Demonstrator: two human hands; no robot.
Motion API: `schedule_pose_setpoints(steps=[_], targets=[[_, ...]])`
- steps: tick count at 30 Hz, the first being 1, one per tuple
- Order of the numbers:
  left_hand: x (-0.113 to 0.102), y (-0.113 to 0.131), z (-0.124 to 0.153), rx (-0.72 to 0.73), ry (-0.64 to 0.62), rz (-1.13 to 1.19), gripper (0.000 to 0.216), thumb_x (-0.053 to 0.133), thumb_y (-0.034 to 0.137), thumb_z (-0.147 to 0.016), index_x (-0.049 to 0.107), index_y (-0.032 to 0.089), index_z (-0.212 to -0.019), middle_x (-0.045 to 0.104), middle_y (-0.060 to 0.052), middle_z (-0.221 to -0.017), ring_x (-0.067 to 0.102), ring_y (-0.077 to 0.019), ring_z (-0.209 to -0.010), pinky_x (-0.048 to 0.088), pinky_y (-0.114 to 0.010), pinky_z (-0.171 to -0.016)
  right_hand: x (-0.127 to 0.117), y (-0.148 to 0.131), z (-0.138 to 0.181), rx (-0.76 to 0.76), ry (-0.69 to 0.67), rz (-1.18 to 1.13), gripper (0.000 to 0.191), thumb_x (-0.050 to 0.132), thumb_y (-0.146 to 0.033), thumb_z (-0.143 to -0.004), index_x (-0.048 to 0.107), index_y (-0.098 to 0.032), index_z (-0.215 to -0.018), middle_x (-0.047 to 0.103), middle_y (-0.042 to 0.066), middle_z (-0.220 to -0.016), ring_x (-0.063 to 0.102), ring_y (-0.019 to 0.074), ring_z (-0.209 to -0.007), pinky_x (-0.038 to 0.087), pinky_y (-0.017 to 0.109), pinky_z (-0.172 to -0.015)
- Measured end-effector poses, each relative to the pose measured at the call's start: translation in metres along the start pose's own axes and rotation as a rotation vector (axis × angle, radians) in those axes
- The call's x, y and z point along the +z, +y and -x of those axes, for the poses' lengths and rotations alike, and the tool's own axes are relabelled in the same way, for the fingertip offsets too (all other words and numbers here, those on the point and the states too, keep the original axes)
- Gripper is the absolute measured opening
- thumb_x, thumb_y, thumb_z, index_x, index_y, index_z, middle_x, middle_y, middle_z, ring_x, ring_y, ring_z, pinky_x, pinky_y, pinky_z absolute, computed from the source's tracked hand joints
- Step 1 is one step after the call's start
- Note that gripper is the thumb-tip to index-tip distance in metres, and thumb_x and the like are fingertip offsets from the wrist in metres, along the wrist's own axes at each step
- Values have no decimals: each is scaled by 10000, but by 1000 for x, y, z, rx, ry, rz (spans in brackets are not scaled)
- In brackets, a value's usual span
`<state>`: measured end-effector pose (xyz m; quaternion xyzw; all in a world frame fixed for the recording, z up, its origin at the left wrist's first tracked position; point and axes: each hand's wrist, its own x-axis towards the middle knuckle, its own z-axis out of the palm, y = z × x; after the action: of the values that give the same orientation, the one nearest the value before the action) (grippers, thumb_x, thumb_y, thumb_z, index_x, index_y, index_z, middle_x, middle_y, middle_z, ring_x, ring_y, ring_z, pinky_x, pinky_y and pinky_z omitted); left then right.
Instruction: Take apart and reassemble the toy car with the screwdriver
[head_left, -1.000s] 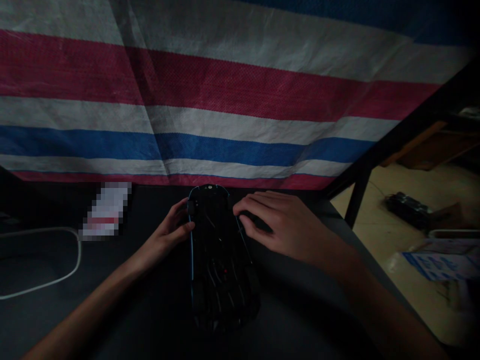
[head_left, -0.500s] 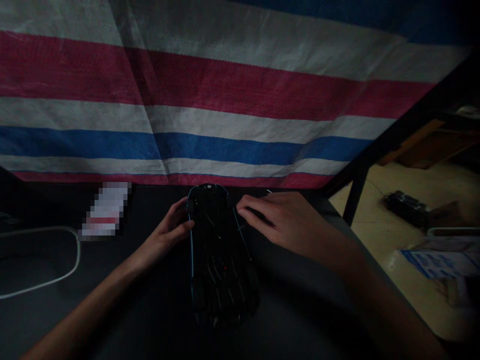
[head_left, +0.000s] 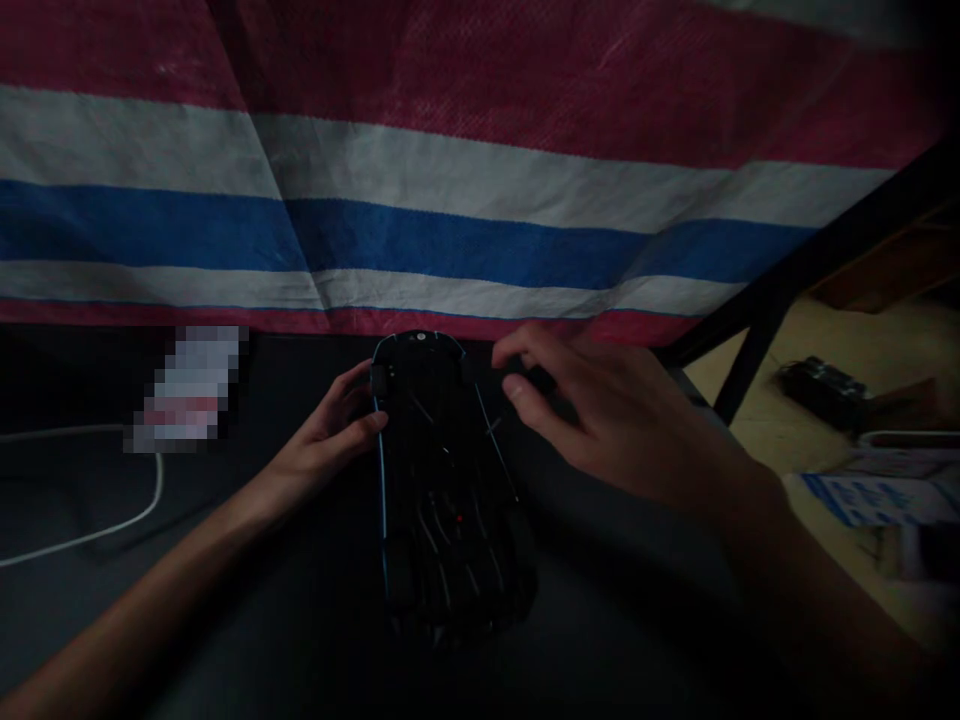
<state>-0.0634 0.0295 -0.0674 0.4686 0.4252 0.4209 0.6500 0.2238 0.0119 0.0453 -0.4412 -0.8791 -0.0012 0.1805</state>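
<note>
A black toy car [head_left: 442,480] with blue edging lies upside down, its wheels and underside facing up. My left hand [head_left: 341,415] grips its left side near the front wheel, with the thumb on the edge and the fingers partly hidden behind. To the right of the car's front end, my right hand [head_left: 592,400] is raised and apart from it. Its thumb and index finger are separated, curved towards the car. The dark patch between them shows no object I can make out. A tiny red dot shows on the underside.
The car rests on a dark tabletop [head_left: 247,620]. A blurred-out pale item [head_left: 195,385] lies at the left, near a white cable [head_left: 142,515]. Behind hangs a striped red, white and blue sheet [head_left: 450,240]. Several things lie on the floor [head_left: 757,385] at the right.
My right hand has moved away from the car's side towards the right, and its thumb and index finger have spread. My left hand keeps its hold. The whole view has shifted slightly.
</note>
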Motion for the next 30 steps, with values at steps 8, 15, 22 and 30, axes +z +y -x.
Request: schedule_pose_setpoints(steps=[8,15,22,30], targets=[[7,3,3,2,8,12,616,786,365,-905,543,418,-1468,593,0,-1529,477,-357,-1477,386,-569,-1237,10,1,1,-101,74,-70,120,542,-294,-1054,608,-247,-1142,767,0,-1021,714,145,-776,496,281,-692],[4,4,5,-6,4,-46,618,754,415,-932,507,455,-1497,488,20,-1638,404,-353,-1533,353,-545,-1264,7,-7,-1,-62,19,-128,124,545,-199,-989,593,-200,-1104,716,21,-981,677,168,-861,476,309,-806],[0,3,4,-7,3,-85,636,753,445,-924,495,473,-1505,476,24,-1649,384,-362,-1544,350,-557,-1262,5,-3,-5,-88,-2,-170,99,555,-175,-1011,596,-233,-1080,699,-24,-923,654,137,-828,445,284,-801],[7,10,7,-24,22,-113,671,737,478,-923,458,455,-1533,461,0,-1660,390,-374,-1537,322,-586,-1265,0,-1,-3,-18,-17,-139,235,582,-175,-956,591,-215,-1187,728,8,-1005,679,160,-881,462,289,-799]])
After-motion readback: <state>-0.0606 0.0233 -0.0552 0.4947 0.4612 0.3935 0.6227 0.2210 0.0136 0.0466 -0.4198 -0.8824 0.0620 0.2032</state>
